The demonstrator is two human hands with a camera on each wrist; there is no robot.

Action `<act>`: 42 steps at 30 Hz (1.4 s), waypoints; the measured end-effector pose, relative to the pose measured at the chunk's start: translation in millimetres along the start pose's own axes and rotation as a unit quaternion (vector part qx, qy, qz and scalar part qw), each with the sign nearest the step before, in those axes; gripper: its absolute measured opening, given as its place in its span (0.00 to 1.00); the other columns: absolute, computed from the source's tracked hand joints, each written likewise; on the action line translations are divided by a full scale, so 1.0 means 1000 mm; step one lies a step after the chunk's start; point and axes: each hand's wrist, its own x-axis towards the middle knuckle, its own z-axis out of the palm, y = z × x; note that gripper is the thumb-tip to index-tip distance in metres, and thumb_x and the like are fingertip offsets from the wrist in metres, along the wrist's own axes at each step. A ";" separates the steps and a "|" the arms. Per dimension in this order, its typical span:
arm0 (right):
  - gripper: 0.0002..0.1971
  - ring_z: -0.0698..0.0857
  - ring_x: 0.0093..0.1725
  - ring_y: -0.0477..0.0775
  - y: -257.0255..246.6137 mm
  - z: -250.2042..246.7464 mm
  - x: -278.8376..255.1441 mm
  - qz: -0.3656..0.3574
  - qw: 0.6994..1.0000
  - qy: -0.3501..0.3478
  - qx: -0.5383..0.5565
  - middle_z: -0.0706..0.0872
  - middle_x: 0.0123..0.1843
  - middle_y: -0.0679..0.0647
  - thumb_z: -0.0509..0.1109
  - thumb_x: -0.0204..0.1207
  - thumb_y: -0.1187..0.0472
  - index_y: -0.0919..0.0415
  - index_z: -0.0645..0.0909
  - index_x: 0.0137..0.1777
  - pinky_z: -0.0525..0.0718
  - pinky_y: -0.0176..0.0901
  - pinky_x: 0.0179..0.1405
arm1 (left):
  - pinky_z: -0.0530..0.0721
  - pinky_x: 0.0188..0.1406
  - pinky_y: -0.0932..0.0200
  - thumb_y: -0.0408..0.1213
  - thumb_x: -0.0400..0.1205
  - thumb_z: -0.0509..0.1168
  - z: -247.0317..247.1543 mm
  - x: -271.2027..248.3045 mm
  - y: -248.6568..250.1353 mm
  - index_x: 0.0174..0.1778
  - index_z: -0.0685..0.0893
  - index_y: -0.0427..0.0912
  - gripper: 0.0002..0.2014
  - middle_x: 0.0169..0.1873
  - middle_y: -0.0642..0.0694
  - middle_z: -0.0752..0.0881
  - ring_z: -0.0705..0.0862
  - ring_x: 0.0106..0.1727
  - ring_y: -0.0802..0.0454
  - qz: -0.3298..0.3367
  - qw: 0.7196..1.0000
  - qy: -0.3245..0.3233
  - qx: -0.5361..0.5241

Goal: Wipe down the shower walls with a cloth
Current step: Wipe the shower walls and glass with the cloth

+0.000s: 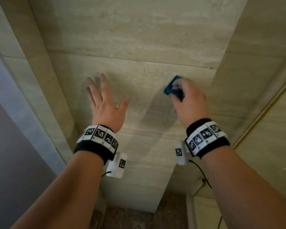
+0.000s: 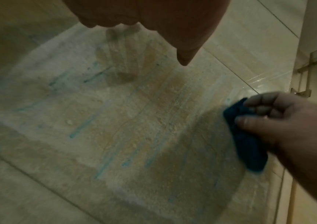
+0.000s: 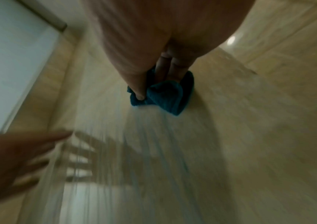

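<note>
A beige tiled shower wall (image 1: pixel 139 38) faces me, streaked with thin blue-green marks (image 2: pixel 81 128). My right hand (image 1: pixel 188 96) grips a bunched teal cloth (image 1: pixel 171 88) and holds it against the wall; in the right wrist view the thumb and fingers curl round the cloth (image 3: pixel 165 97). From the left wrist view the cloth (image 2: pixel 248 145) hangs below the right hand (image 2: pixel 280 121). My left hand (image 1: pixel 104 103) is spread with straight fingers, flat at the wall to the left of the cloth; it holds nothing. Its shadow lies on the tile (image 3: pixel 88 154).
A side wall of the same tile (image 1: pixel 262 80) stands to the right, with a metal strip (image 1: pixel 261 111) running down its edge. A frosted pane (image 1: pixel 15 129) lies on the left. Far below is a brown floor (image 1: pixel 163 210) with a drain (image 1: pixel 139 226).
</note>
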 end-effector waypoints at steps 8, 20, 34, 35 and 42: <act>0.19 0.82 0.61 0.61 0.058 0.091 -0.105 0.025 0.965 -0.219 -0.146 0.85 0.61 0.52 0.69 0.80 0.71 0.55 0.82 0.67 0.86 0.59 0.51 | 0.37 0.86 0.27 0.62 0.87 0.58 0.022 0.019 -0.011 0.90 0.31 0.56 0.47 0.89 0.40 0.26 0.28 0.89 0.35 0.034 0.999 0.014 -0.008; 0.12 0.81 0.52 0.37 -0.024 -0.010 0.035 0.034 0.983 0.180 0.022 0.84 0.56 0.45 0.74 0.80 0.63 0.51 0.79 0.60 0.75 0.20 0.52 | 0.34 0.85 0.24 0.64 0.90 0.51 0.024 0.021 -0.007 0.90 0.30 0.57 0.42 0.88 0.42 0.25 0.26 0.89 0.37 0.017 0.999 0.011 -0.037; 0.23 0.83 0.50 0.59 0.041 0.113 -0.094 -0.110 0.967 -0.153 -0.174 0.89 0.55 0.54 0.76 0.70 0.75 0.59 0.86 0.64 0.87 0.53 0.51 | 0.30 0.84 0.30 0.65 0.91 0.49 0.025 0.025 -0.020 0.90 0.31 0.57 0.41 0.88 0.42 0.25 0.25 0.88 0.37 0.040 0.999 0.003 -0.032; 0.25 0.83 0.52 0.59 0.047 0.115 -0.103 -0.105 0.961 -0.179 -0.183 0.89 0.57 0.53 0.75 0.71 0.75 0.58 0.85 0.67 0.87 0.55 0.53 | 0.30 0.84 0.29 0.65 0.91 0.48 0.025 0.025 -0.020 0.90 0.31 0.57 0.41 0.88 0.42 0.24 0.25 0.88 0.38 0.039 0.999 0.002 -0.033; 0.18 0.82 0.56 0.60 -0.002 0.066 -0.037 -0.082 0.989 -0.043 -0.115 0.88 0.59 0.57 0.74 0.76 0.74 0.60 0.85 0.63 0.84 0.54 0.58 | 0.30 0.86 0.31 0.68 0.89 0.44 0.016 0.022 -0.022 0.88 0.28 0.64 0.38 0.87 0.47 0.22 0.22 0.88 0.42 0.050 0.998 -0.022 -0.043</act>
